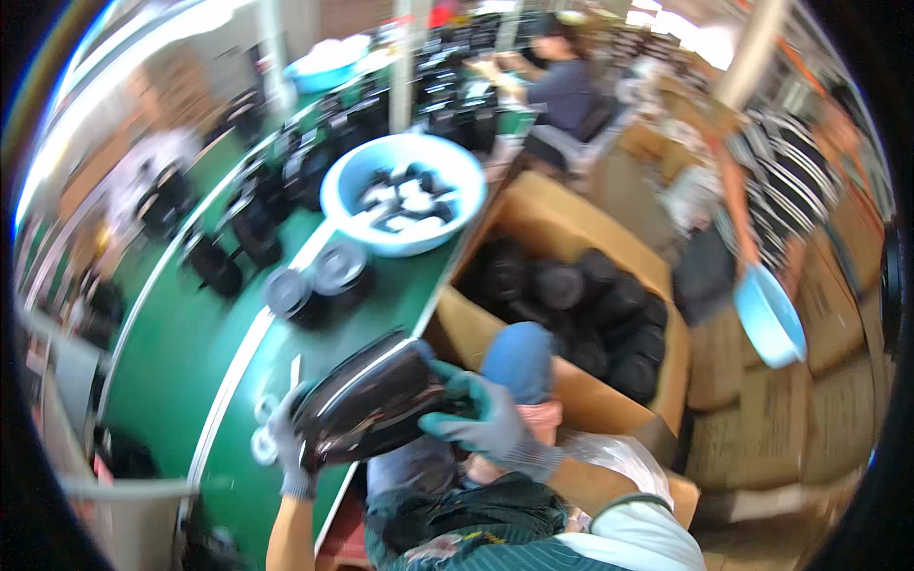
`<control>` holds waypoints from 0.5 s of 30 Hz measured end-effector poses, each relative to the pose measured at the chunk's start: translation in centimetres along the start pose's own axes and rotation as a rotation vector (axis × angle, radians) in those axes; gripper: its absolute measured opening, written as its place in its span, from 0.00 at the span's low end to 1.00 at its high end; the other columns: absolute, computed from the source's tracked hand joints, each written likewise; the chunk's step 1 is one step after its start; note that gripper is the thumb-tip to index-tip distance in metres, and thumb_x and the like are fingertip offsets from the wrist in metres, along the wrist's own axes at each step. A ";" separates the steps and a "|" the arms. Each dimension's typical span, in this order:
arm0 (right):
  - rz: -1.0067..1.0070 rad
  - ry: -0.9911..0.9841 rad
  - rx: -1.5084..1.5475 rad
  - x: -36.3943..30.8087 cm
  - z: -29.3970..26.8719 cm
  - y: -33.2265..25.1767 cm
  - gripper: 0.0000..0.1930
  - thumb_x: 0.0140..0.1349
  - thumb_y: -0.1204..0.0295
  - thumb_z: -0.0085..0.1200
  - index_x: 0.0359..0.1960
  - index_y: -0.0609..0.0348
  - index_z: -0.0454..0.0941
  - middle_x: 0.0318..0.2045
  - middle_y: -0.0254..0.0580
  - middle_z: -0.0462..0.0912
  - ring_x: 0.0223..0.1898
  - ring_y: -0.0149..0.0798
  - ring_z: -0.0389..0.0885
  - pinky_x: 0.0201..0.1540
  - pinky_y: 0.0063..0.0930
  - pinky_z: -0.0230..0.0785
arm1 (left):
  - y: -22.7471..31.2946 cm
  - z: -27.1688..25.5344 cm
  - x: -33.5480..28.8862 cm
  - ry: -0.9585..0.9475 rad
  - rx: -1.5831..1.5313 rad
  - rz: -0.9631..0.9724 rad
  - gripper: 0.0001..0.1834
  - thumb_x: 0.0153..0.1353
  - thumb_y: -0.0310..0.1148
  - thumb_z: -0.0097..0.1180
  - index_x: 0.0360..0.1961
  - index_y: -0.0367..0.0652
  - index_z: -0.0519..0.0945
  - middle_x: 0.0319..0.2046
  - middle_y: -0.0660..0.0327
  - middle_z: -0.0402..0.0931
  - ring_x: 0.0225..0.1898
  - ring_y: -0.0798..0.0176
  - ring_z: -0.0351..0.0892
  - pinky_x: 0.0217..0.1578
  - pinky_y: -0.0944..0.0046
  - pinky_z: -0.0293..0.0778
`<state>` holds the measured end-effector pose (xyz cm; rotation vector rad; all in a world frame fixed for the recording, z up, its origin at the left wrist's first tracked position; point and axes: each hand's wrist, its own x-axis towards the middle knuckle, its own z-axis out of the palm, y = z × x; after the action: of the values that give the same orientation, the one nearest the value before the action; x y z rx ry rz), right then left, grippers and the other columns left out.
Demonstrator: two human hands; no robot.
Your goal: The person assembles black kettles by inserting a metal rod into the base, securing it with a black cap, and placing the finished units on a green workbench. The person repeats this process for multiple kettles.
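Observation:
A glossy black rounded housing (371, 395), shaped like an appliance shell, lies tilted between my two gloved hands above my lap. My left hand (291, 440), in a grey glove, grips its left end. At the opposite end, my right hand (484, 419), in a grey and green glove, has its fingers wrapped round the rim. Motion blur hides finer detail of the shell. Two round grey-topped parts (340, 266) rest on the green work surface (286, 357) beyond it. Small white rings (265, 445) lie beside my left hand.
A light blue basin (405, 243) of small black and white parts stands on the green surface. To my right, a cardboard box (671, 381) holds several black parts. Black units (255, 224) line the far side. One person (566, 90) sits ahead; another carries a blue basin (769, 319).

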<state>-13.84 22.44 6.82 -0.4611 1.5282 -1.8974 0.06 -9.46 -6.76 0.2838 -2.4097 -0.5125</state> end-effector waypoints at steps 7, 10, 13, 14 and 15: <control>-0.016 -0.398 -0.293 1.1 1.0 0.3 0.18 0.63 0.71 0.67 0.53 0.63 0.80 0.69 0.53 0.74 0.67 0.43 0.75 0.69 0.38 0.65 | -3.6 -1.2 -2.0 -0.227 -0.760 -0.600 0.23 0.75 0.41 0.48 0.59 0.34 0.80 0.56 0.56 0.81 0.55 0.58 0.80 0.58 0.59 0.76; -0.161 -0.436 -0.314 0.7 1.5 1.4 0.18 0.64 0.61 0.66 0.51 0.57 0.82 0.70 0.52 0.72 0.65 0.52 0.76 0.70 0.43 0.61 | -1.5 0.2 -1.6 -0.232 -0.721 -0.589 0.23 0.75 0.42 0.48 0.60 0.35 0.79 0.56 0.56 0.80 0.55 0.57 0.79 0.58 0.59 0.75; -0.379 -0.422 -0.425 0.6 1.5 1.3 0.21 0.63 0.53 0.64 0.49 0.53 0.83 0.69 0.51 0.73 0.63 0.53 0.77 0.70 0.49 0.57 | -0.1 2.7 -0.7 -0.271 -0.723 -0.603 0.24 0.75 0.43 0.48 0.61 0.35 0.78 0.57 0.55 0.79 0.56 0.57 0.79 0.59 0.58 0.75; -0.378 -0.420 -0.400 0.1 1.7 1.7 0.24 0.61 0.49 0.65 0.50 0.52 0.82 0.68 0.51 0.74 0.64 0.52 0.76 0.69 0.51 0.56 | 0.5 3.4 -0.7 -0.294 -0.730 -0.604 0.25 0.75 0.43 0.48 0.61 0.35 0.77 0.57 0.55 0.79 0.56 0.56 0.78 0.59 0.58 0.75; -0.517 -0.283 -0.519 -0.7 2.2 2.8 0.27 0.60 0.47 0.66 0.52 0.53 0.81 0.67 0.50 0.75 0.65 0.53 0.75 0.72 0.59 0.52 | 1.0 4.3 -0.8 -0.334 -0.752 -0.596 0.25 0.75 0.43 0.48 0.61 0.35 0.77 0.58 0.55 0.79 0.57 0.56 0.78 0.60 0.57 0.74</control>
<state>-11.15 21.02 4.77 -1.4080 1.8127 -1.6593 -2.16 -7.06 -9.84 0.6098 -2.2022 -1.7865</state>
